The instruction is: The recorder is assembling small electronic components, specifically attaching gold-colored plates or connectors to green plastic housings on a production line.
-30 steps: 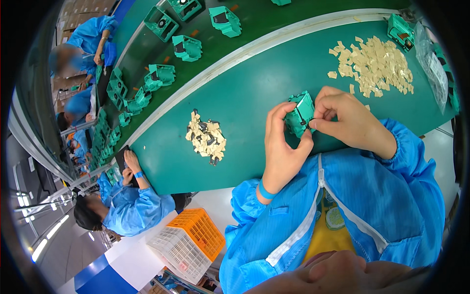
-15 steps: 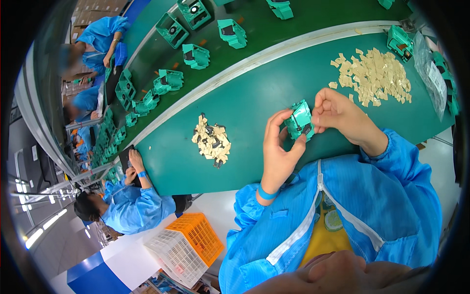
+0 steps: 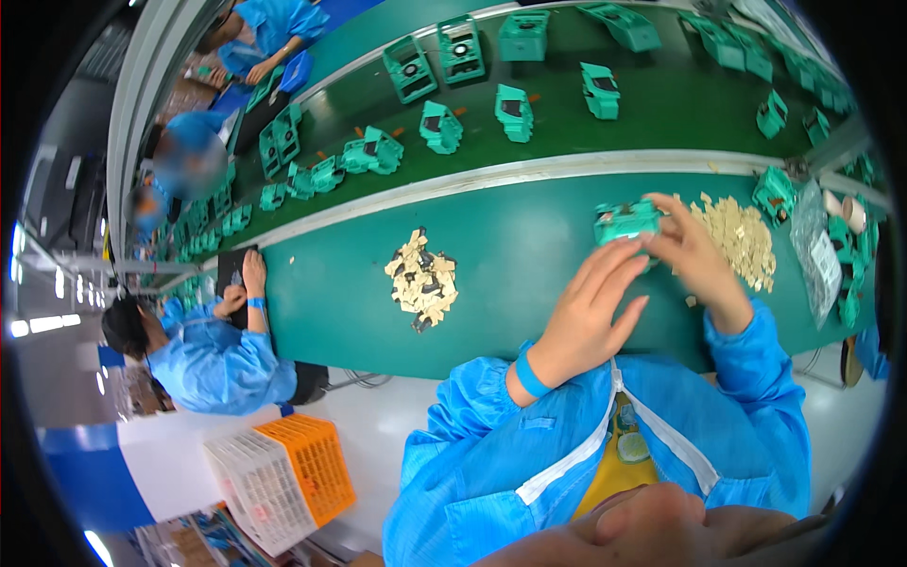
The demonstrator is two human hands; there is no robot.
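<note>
A green plastic housing (image 3: 619, 222) with dark parts on it is raised above the green bench, somewhat blurred. My right hand (image 3: 697, 260) grips it at its right side, thumb and fingers bent around the edge. Just below it, my left hand (image 3: 588, 307) has its fingers stretched out and the thumb apart; the fingertips are at the housing's lower edge, and I cannot tell whether they touch. To the right behind my right hand spreads a pile of small cream-coloured pieces (image 3: 742, 241). Farther left lies a smaller heap of cream and black pieces (image 3: 422, 281).
Beyond a pale rail (image 3: 472, 194), a dark green belt (image 3: 557, 132) carries several green housings. A clear plastic bag (image 3: 817, 255) and more housings lie at the right end. A co-worker (image 3: 222, 354) sits at the left. Orange and white crates (image 3: 307, 463) stand lower left.
The housing has moved up and right and turned. My left hand has loosened from around it, fingers now stretched; my right hand has taken its right side. The view has shifted.
</note>
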